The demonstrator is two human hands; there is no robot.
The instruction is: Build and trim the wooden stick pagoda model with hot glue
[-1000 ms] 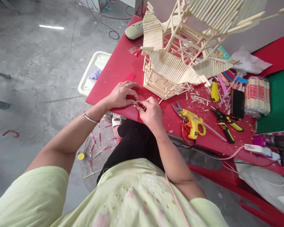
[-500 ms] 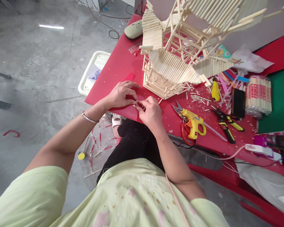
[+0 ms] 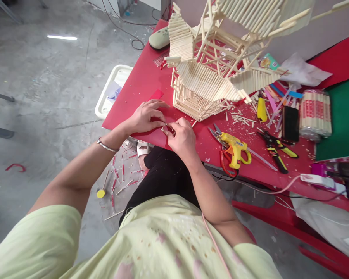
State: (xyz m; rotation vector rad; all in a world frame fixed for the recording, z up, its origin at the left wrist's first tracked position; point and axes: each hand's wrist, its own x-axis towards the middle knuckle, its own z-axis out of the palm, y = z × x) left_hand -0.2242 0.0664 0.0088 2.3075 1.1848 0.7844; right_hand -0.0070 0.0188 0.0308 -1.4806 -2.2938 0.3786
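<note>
Above the flat red tabletop's near edge, the person's bare left hand and bare right hand together pinch a tiny pale, seemingly wooden piece, probably light, stiff and snappable, best held by its ends.

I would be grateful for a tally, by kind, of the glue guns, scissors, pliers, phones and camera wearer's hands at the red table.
Yellow glue gun: 1
Scissors: 1
Pliers: 1
Black phone: 1
Left hand and right hand: 2
Total: 6
</note>
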